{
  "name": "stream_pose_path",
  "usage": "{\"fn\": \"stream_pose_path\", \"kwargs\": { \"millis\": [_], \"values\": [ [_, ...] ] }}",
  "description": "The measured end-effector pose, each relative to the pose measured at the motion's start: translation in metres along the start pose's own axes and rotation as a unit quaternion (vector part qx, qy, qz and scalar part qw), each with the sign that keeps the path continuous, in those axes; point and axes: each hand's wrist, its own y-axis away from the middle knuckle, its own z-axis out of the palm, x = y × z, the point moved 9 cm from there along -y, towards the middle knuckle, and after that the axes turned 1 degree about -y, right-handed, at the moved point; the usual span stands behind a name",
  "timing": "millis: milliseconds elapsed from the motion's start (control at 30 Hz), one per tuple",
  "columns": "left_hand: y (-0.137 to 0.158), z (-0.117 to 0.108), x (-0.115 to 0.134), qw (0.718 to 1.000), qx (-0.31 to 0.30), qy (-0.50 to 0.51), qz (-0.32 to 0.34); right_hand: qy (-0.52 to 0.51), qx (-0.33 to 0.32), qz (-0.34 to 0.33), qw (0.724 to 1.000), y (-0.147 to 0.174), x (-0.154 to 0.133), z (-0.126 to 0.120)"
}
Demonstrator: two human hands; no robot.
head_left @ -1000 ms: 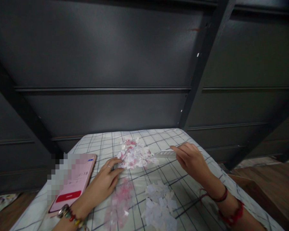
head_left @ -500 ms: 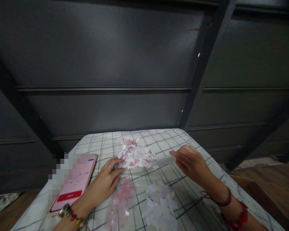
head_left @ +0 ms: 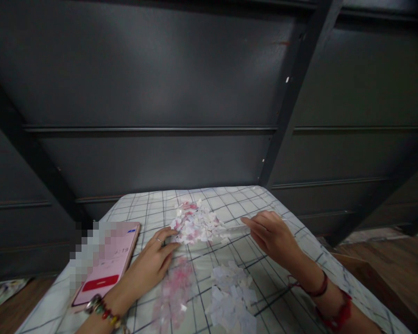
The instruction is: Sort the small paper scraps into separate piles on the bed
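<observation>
A loose pile of small white and pink paper scraps (head_left: 197, 225) lies toward the far side of the cloth-covered table. My left hand (head_left: 155, 257) rests at the pile's left edge, thumb and fingers apart, with nothing visible between them. From the other side, my right hand (head_left: 270, 234) pinches a thin, pale, see-through flat strip (head_left: 237, 231), whose far end reaches the pile's right edge. What exactly the strip is cannot be made out. Nearer to me lie a patch of pink, clear-looking scraps (head_left: 177, 290) and a separate heap of white scraps (head_left: 232, 297).
A pink-screened phone (head_left: 113, 260) lies by my left forearm, partly blurred out. White checked cloth (head_left: 146, 204) covers the table. Dark metal panels (head_left: 160, 162) rise just behind its far edge. On the floor at right stands a brown box (head_left: 365, 273).
My right hand has shifted slightly left, bringing the strip a little closer to the pile. My left hand has stayed in place. The phone's displayed digits have gone from 18 to 19.
</observation>
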Motion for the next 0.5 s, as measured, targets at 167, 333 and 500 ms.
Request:
{"fn": "stream_pose_path", "kwargs": {
  "millis": [167,333,500],
  "values": [
    [0.000,0.000,0.000,1.000,0.004,0.002,0.004,0.026,-0.008,0.024,0.999,0.002,0.006,0.005],
    [0.000,0.001,0.000,1.000,0.004,0.006,0.003,0.018,0.017,0.023,0.999,0.002,0.008,-0.008],
    [0.001,0.002,-0.001,1.000,0.001,0.006,0.002,0.015,0.017,0.005,1.000,0.000,0.005,-0.014]
  ]
}}
